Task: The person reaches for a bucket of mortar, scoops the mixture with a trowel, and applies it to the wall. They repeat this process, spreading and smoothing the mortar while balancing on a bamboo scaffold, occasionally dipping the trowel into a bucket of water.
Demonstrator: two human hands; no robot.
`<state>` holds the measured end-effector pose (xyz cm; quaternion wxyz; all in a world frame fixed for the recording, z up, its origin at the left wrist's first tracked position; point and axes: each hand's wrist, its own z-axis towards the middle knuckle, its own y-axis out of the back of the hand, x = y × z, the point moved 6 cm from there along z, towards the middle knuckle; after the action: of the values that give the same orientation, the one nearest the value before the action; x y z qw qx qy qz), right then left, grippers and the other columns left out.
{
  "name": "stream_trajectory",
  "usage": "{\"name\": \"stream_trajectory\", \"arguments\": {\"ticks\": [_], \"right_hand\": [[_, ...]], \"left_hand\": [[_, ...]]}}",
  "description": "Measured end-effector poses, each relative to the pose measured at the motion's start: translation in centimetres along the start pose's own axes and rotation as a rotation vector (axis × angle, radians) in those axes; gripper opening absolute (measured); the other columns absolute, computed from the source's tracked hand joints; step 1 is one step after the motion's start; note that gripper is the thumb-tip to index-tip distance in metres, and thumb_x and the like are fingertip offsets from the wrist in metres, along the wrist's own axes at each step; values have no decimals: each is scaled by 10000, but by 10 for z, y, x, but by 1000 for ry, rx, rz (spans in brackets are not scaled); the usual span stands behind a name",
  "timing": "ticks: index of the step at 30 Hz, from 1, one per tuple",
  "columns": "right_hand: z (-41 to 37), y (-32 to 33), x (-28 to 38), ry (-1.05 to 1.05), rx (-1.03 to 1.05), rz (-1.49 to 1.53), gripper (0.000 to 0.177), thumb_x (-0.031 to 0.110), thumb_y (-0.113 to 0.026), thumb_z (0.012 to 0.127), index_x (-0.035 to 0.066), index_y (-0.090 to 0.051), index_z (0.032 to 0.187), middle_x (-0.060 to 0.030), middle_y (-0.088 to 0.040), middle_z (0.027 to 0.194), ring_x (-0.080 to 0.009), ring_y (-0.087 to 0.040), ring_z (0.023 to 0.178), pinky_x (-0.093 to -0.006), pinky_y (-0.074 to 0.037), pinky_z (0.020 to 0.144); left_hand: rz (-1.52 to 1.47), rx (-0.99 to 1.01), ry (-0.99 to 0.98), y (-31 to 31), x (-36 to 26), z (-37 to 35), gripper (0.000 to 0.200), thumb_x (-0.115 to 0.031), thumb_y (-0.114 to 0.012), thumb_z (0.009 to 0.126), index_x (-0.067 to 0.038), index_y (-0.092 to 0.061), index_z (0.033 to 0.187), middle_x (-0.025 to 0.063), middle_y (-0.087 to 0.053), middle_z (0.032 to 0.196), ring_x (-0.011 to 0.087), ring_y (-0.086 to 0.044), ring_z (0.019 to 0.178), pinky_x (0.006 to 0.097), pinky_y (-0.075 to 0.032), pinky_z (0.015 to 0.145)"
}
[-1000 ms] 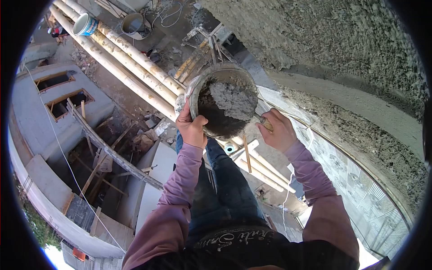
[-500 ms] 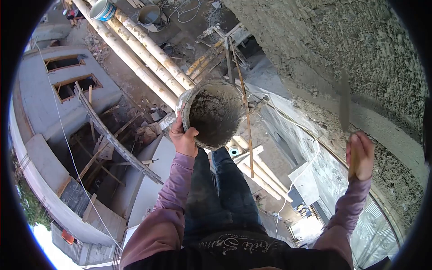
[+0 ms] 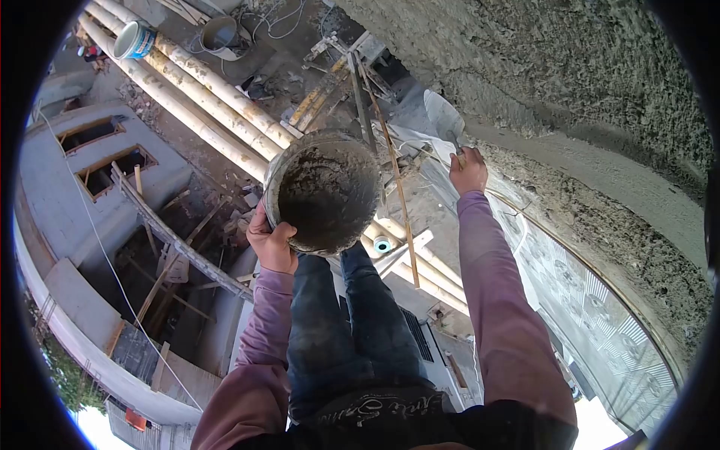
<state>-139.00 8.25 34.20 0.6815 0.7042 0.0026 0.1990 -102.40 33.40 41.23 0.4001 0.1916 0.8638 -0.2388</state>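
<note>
My left hand [image 3: 271, 241] grips the rim of a bucket [image 3: 275, 176] at its lower left, thumb over the edge. Wet grey mortar [image 3: 322, 176] lies inside the bucket, which is tilted so its mouth faces me. My right hand [image 3: 469, 171] is closed round the handle of a trowel [image 3: 444, 114], whose pale, leaf-shaped blade points up and left. The trowel is to the right of the bucket and apart from it. Close beyond it rises a rough plastered wall [image 3: 570, 82].
Wooden poles [image 3: 217, 105] lie below on the left, with a white-and-blue bucket [image 3: 135, 40] on them. Farther back stands another bucket [image 3: 220, 35]. A thin wooden stick [image 3: 399, 180] rises just right of my bucket. A patterned sheet surface [image 3: 600, 315] runs along the lower right.
My right hand has swung left from beside the wall toward the bucket, bringing the trowel with it. The bucket in my left hand appears slightly farther left in view.
</note>
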Motion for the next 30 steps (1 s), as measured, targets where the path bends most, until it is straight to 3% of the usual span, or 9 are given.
{"name": "stream_trajectory", "arguments": {"ticks": [3,6,15,18,20,25,27,29,30], "right_hand": [[-9,22,-2,79,-88,103,288,125,-719,797,30,-619,1050,-176,-632,929,-399,-637,833,-473,-512,710],[-17,85,14,3,-83,174,252,98,-743,802,-10,-642,1006,-179,-630,873,-376,-639,782,-426,-508,693],[-25,238,66,-144,-86,112,214,90,-750,822,-16,-653,980,-150,-628,812,-308,-630,708,-379,-492,654],[-28,269,84,-77,-160,-26,203,92,-748,826,-5,-651,976,-135,-620,796,-301,-635,705,-384,-493,655],[-25,286,108,20,-217,-143,206,97,-759,819,8,-647,967,-119,-616,782,-292,-639,673,-372,-494,623],[-24,300,197,218,168,62,219,102,-806,770,10,-660,905,-118,-630,766,-274,-640,607,-357,-487,542],[-26,297,233,204,508,332,213,129,-808,779,10,-679,900,-130,-651,753,-287,-649,608,-341,-488,551],[-15,280,248,263,955,559,191,161,-769,842,-1,-687,903,-111,-668,748,-224,-665,613,-302,-497,554],[-9,263,241,131,1163,675,188,171,-740,873,-6,-687,911,-93,-669,737,-182,-662,621,-281,-497,552]], "left_hand": [[63,-52,-27,10,12,5,726,116,-452,584,53,-588,1295,95,-679,1164,172,-660,1014,239,-507,865],[49,-67,-6,9,14,5,653,150,-482,612,49,-627,1241,55,-689,1078,124,-645,900,222,-491,741],[-8,-94,-2,11,10,-8,637,138,-493,617,45,-636,1231,43,-689,1071,110,-640,847,211,-483,677],[22,-69,46,11,7,-14,698,116,-459,602,49,-604,1281,81,-687,1144,156,-659,985,231,-505,811],[3,-62,40,9,4,-16,696,115,-461,604,48,-604,1282,79,-687,1141,155,-660,983,231,-505,810],[-8,-73,18,11,1,-20,694,120,-461,607,48,-602,1282,82,-686,1144,164,-661,982,237,-506,825],[-33,-56,0,13,-6,-23,699,125,-459,603,50,-599,1284,86,-684,1148,172,-662,986,241,-506,837],[-69,-53,-17,12,-19,-29,679,139,-473,611,49,-613,1269,66,-688,1108,142,-652,924,230,-497,756],[-87,-54,-29,12,-25,-30,669,146,-480,615,48,-620,1262,56,-689,1088,127,-647,893,225,-493,715]]}}
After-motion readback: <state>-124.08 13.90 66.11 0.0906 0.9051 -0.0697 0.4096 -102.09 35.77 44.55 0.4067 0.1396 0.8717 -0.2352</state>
